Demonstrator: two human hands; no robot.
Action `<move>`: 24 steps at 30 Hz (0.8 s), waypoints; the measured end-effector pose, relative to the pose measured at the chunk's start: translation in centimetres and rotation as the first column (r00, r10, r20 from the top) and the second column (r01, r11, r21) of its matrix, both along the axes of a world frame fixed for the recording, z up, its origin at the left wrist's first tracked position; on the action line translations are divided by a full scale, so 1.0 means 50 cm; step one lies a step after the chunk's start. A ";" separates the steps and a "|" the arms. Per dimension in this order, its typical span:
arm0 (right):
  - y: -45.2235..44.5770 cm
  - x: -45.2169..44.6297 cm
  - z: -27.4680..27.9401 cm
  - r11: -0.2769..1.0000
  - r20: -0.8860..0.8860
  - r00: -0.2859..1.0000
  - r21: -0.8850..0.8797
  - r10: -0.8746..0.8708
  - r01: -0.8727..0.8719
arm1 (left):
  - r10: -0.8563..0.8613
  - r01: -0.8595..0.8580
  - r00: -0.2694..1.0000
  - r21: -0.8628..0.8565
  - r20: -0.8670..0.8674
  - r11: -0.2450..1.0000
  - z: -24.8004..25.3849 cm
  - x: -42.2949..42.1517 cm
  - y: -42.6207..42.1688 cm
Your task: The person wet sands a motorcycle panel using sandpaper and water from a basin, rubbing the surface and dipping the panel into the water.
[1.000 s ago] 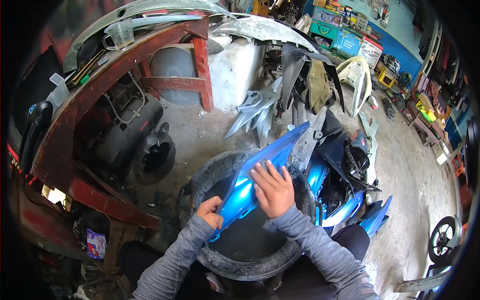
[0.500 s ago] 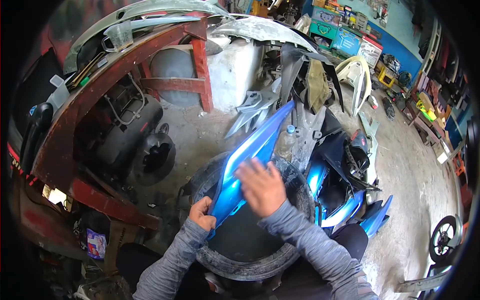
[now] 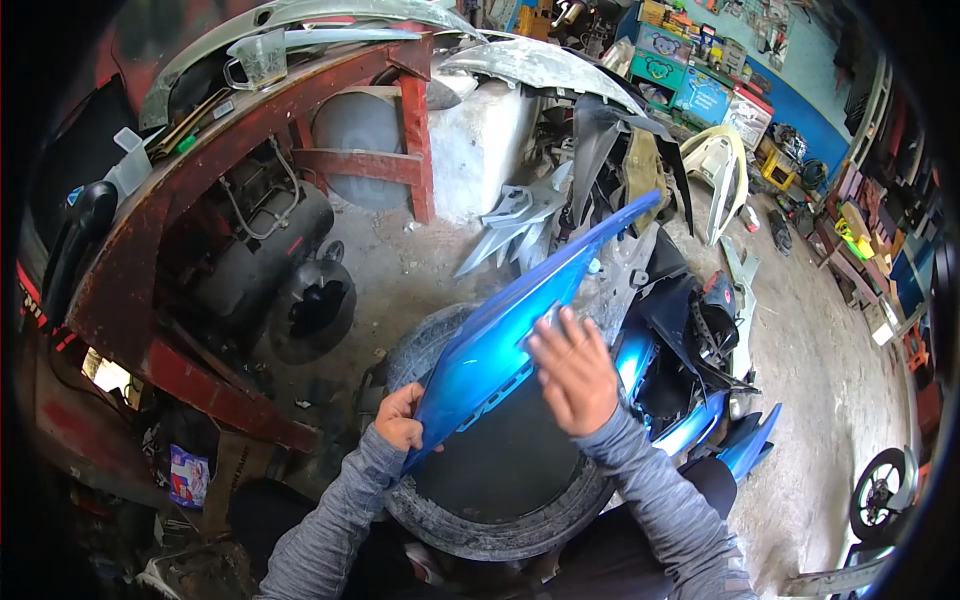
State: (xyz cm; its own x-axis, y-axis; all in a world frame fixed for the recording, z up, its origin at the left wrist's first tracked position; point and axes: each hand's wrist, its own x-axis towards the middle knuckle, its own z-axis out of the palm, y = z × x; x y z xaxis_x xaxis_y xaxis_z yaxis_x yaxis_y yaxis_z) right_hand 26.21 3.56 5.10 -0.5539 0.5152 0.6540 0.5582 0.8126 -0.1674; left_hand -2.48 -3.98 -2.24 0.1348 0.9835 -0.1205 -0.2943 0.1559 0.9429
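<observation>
Pinching the lower end of a blue motorcycle fairing panel point(image 3: 488, 362) with your left hand point(image 3: 400, 416), you hold it slanted above a round black tub point(image 3: 500, 538), your right hand point(image 3: 577, 375) spread at its glossy face.

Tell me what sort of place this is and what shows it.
Probably a vehicle repair workshop, perhaps for motorcycles: the left hand grips a glossy blue panel, loose grey parts sit farther back, and a wheel with a dark tyre is at the right.
</observation>
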 end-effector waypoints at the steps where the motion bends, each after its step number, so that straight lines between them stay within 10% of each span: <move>1: 0.004 0.003 0.000 1.000 -0.002 1.000 0.004 -0.005 0.005 | -0.028 0.029 0.999 -0.015 0.045 0.999 -0.002 -0.004 0.002; 14: 0.062 0.009 -0.027 0.997 -0.095 0.993 -0.028 -0.070 0.068 | -0.075 0.086 0.992 -0.109 0.099 0.990 -0.045 -0.016 0.012; 24: 0.042 0.005 -0.087 0.993 0.113 0.992 0.107 -0.055 0.043 | -0.157 0.089 0.959 -0.274 -0.237 0.958 -0.035 -0.036 0.043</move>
